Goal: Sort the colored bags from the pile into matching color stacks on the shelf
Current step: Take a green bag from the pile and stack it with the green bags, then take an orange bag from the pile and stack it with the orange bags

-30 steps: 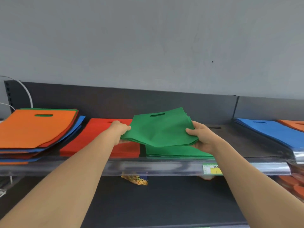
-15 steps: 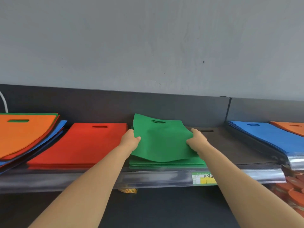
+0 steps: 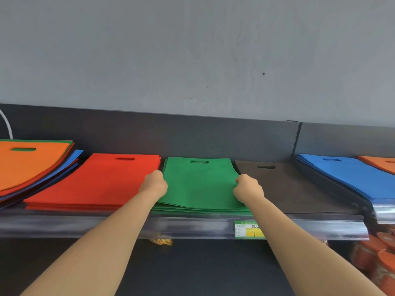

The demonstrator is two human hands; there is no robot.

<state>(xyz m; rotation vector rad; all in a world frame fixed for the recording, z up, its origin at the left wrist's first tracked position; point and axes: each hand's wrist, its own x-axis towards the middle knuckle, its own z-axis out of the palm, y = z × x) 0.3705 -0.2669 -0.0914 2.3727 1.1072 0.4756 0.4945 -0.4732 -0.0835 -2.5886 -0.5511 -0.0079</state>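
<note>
Several sorted stacks lie on the shelf (image 3: 85, 226): a red stack (image 3: 96, 182) just left of the left hand (image 3: 154, 183), a brown stack (image 3: 299, 189) just right of the right hand (image 3: 248, 189), a blue stack (image 3: 352, 176) beyond. Both hands grip the side edges of the top green bag (image 3: 198, 184), flat on the green stack (image 3: 192, 211) between them. Farther left the mixed pile (image 3: 32, 163) waits, so much sorting likely remains.

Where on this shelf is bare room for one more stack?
Almost nowhere: a narrow slit between the red stack and the green stack, at the left hand. The mixed pile, brown stack and blue stack crowd the rest.
</note>
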